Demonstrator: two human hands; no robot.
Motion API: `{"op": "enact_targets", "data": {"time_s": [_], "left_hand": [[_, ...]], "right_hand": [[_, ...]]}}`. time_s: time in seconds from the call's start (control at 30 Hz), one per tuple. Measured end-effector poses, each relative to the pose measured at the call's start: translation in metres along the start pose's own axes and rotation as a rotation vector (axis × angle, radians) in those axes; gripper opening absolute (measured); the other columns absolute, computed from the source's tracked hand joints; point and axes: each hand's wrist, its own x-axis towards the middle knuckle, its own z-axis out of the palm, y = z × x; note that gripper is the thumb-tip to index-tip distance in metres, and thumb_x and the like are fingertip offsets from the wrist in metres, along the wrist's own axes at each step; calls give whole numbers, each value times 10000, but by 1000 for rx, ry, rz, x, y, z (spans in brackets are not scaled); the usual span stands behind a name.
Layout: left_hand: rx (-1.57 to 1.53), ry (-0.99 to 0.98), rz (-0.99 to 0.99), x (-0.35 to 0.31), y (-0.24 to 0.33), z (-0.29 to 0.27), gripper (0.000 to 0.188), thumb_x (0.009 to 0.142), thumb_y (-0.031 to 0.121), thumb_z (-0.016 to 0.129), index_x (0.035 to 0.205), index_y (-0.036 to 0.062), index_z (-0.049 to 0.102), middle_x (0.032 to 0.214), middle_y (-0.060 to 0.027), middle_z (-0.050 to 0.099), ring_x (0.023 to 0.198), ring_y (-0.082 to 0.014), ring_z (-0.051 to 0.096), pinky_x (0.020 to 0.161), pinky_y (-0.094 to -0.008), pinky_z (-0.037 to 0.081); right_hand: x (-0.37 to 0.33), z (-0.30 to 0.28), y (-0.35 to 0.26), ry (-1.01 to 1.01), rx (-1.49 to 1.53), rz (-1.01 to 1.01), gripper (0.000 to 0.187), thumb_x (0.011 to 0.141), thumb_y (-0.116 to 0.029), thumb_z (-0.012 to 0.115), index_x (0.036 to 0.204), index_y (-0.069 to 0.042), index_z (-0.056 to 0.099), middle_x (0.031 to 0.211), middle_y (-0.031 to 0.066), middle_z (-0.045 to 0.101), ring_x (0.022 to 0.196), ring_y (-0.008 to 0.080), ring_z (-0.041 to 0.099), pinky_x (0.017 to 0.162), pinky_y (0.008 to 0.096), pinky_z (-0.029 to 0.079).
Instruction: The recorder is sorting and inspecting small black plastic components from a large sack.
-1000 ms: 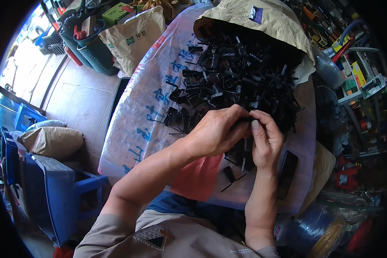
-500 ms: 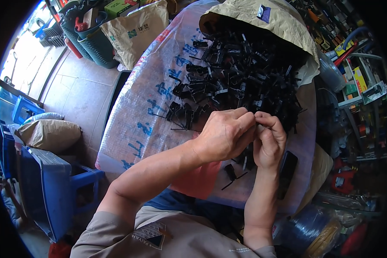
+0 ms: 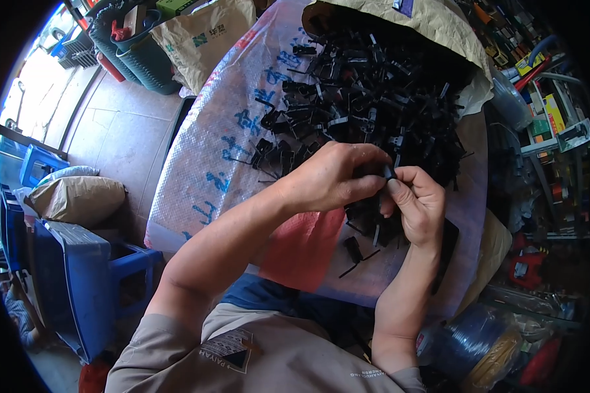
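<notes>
My left hand (image 3: 344,175) and my right hand (image 3: 421,204) meet over the near edge of a heap of small black plastic parts (image 3: 367,108) with thin strap-like tails. Pinched between the fingertips of both is one small black plastic part (image 3: 390,172), mostly hidden by the fingers. Closer to me, a single black part with a tail (image 3: 353,249) lies apart from the heap. Under everything spreads a white woven sack (image 3: 193,177) with blue handwriting and a red patch (image 3: 301,252).
At the far side a brown paper bag (image 3: 432,26) gapes over the heap. A dark flat object (image 3: 447,252) lies beside my right forearm. Left on the floor are a blue plastic stool (image 3: 78,281) and a stuffed paper sack (image 3: 78,200). Cluttered shelves (image 3: 550,131) stand at right.
My hands have drawn slightly apart and tilted, so the small black part now shows between the fingertips. My left hand has risen a little; the view has shifted slightly.
</notes>
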Motion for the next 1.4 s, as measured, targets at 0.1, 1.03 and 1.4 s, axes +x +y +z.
{"op": "enact_targets", "data": {"time_s": [0.1,1.03,1.4], "left_hand": [[147,52,133,1,-5,1,359,832,166,630,1121,-46,603,824,-153,673,757,-211,678,696,-327,534],[-598,252,-338,-1,1,-29,190,820,36,737,825,71,550,661,-26,600,527,-117,577,406,-223,393],[-23,148,65,0,3,8,410,860,226,736,1140,-36,592,895,-104,682,757,-161,655,659,-287,521]], "right_hand": [[-2,5,-4,-17,7,0,99,948,-69,591,995,12,624,704,11,615,597,53,560,556,181,445],[1,14,-5,193,34,-205,114,922,-44,616,1021,4,647,1029,75,629,735,88,569,651,217,469],[9,13,13,287,150,-323,167,959,-97,589,1022,25,685,1127,103,626,912,119,576,712,219,469]]}}
